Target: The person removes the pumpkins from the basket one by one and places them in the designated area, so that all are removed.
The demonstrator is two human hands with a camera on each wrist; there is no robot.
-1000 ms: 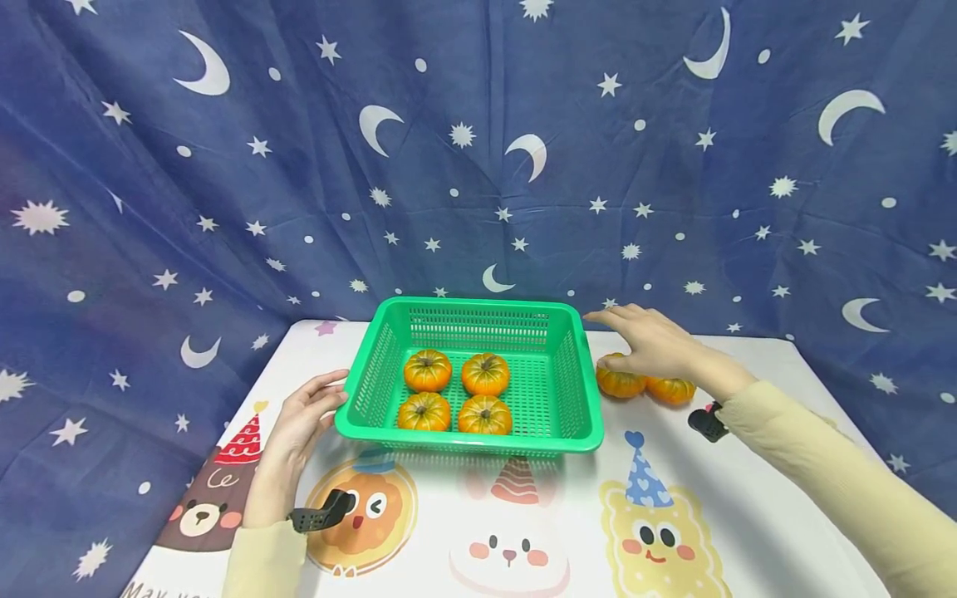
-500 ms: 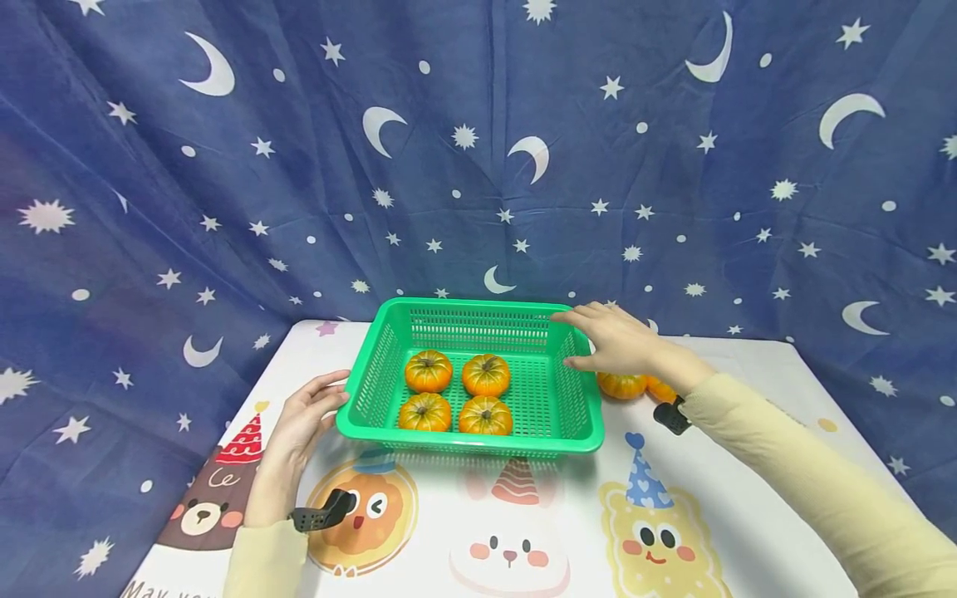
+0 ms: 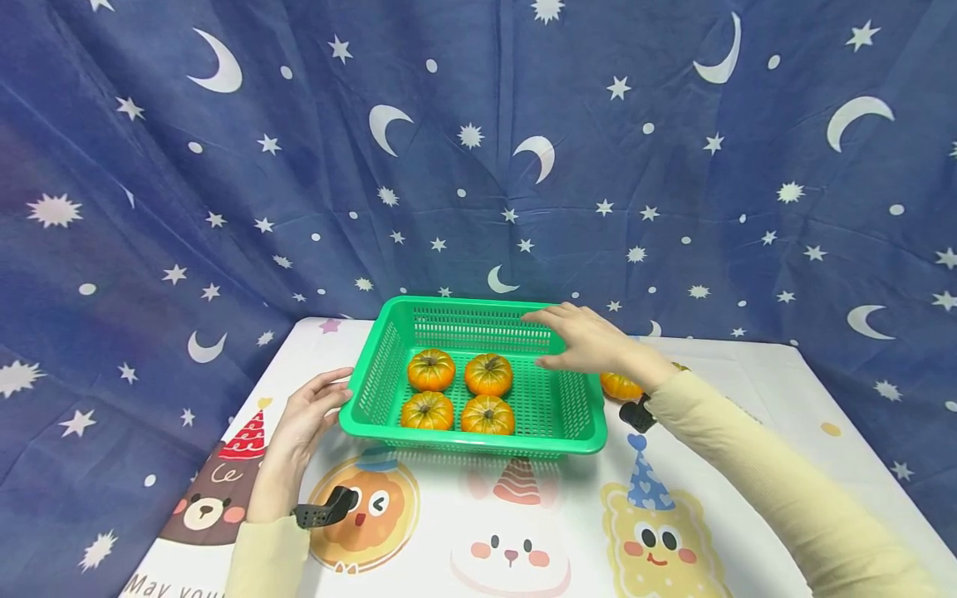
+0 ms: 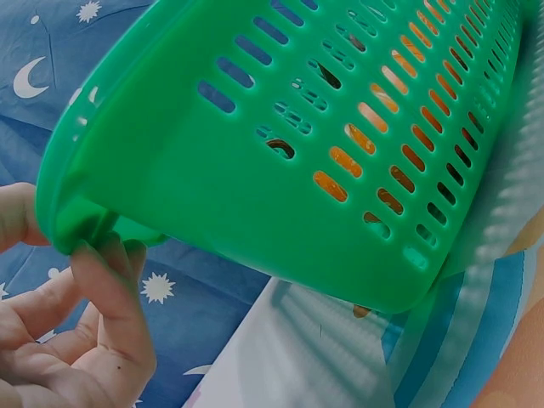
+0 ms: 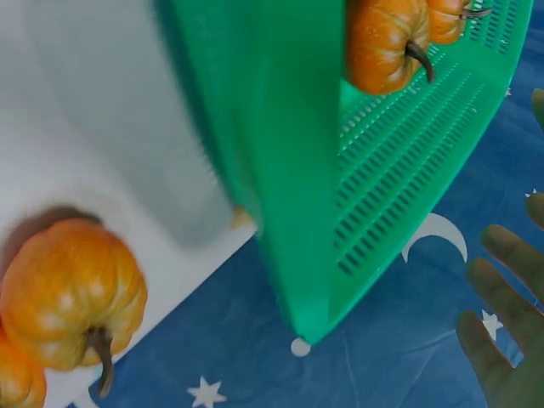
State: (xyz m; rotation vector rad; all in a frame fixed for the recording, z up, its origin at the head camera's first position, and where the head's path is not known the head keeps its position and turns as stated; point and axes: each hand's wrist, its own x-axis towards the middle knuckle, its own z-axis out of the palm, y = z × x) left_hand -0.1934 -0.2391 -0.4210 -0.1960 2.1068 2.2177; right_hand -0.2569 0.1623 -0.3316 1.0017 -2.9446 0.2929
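A green plastic basket point(image 3: 471, 440) with slotted walls stands on the table, several small orange pumpkins point(image 3: 489, 375) inside it. My left hand point(image 3: 302, 419) grips its left rim; in the left wrist view the thumb and curled fingers point(image 4: 110, 314) pinch the edge of the basket point(image 4: 170, 170). Over the right part of the basket hovers my right hand point(image 3: 591, 340), fingers spread and holding nothing. The right wrist view shows that hand point(image 5: 510, 314) apart from the basket wall point(image 5: 289, 170). Beyond the right wall, a pumpkin point(image 3: 619, 387) lies partly behind my right wrist.
Two pumpkins lie outside the basket in the right wrist view, one whole point(image 5: 72, 293) and one cut off by the frame point(image 5: 17, 374). A white cloth with cartoon prints point(image 3: 508, 523) covers the table. A blue star-patterned curtain point(image 3: 478, 166) hangs close behind.
My right hand has moved left, from above the pumpkins outside the basket to over the basket's right side. The left hand keeps its hold on the rim.
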